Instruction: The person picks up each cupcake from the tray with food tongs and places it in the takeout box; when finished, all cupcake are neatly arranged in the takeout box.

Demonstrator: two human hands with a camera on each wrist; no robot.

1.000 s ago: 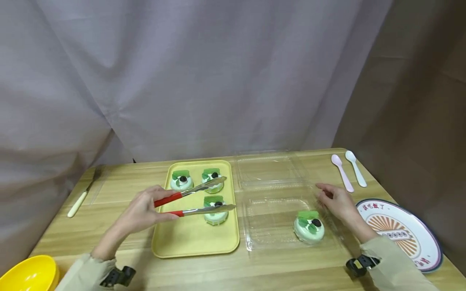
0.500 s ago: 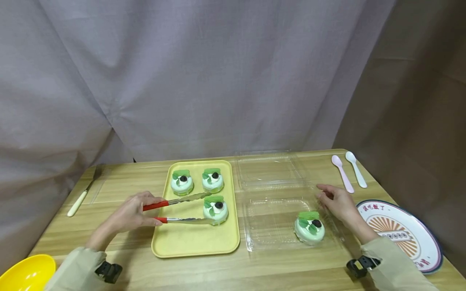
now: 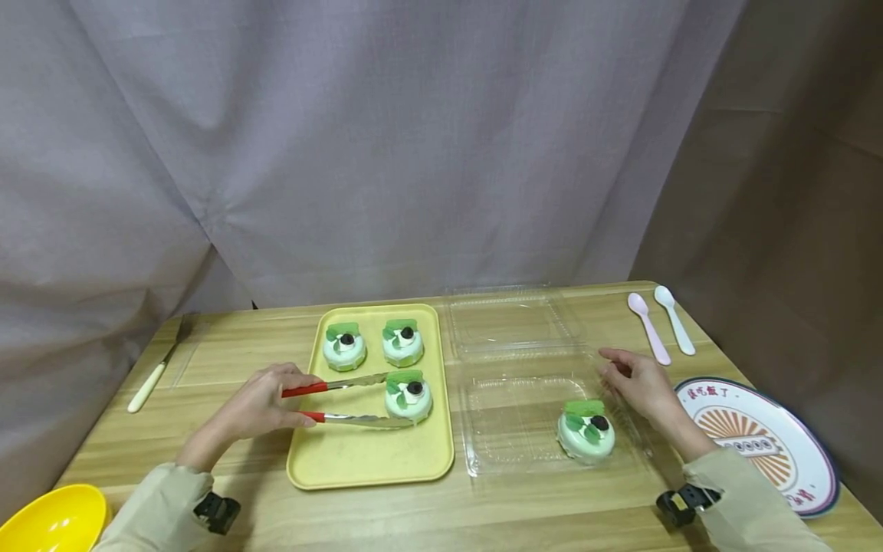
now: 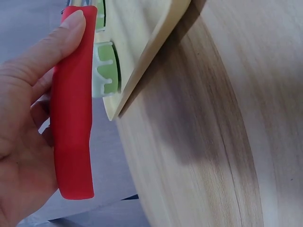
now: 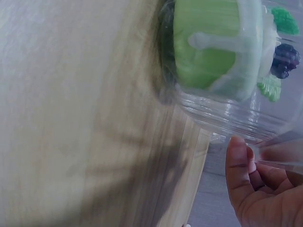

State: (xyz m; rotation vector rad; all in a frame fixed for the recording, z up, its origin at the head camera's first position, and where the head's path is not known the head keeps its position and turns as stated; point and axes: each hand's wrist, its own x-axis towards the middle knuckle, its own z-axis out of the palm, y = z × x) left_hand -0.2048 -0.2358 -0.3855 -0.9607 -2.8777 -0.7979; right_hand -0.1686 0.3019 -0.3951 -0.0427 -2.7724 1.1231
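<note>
My left hand [image 3: 265, 402] holds red-handled metal tongs [image 4: 73, 104] by their two grips. The spread tong arms straddle the nearest small green cake [image 3: 408, 400] on a yellow tray [image 3: 359, 464]; whether the tips touch it cannot be told. Behind it on the tray stand two more such cakes, a left one [image 3: 344, 349] and a right one [image 3: 402, 345]. At the right, a clear plastic box [image 3: 510, 429] lies with its lid folded back, and one cake [image 3: 586, 437] sits in its right part. My right hand [image 3: 641, 387] pinches the box's right edge between thumb and fingers [image 5: 236, 163].
A pink spoon [image 3: 648, 328] and a white spoon [image 3: 674, 320] lie at the back right. A patterned plate [image 3: 810, 460] is beside my right forearm. On the left are a cream-handled utensil [image 3: 148, 387] and a yellow bowl [image 3: 58, 521].
The tongs have come left and down from above the tray, and their arms now lie either side of the nearest cake. My right hand and the box have stayed put.
</note>
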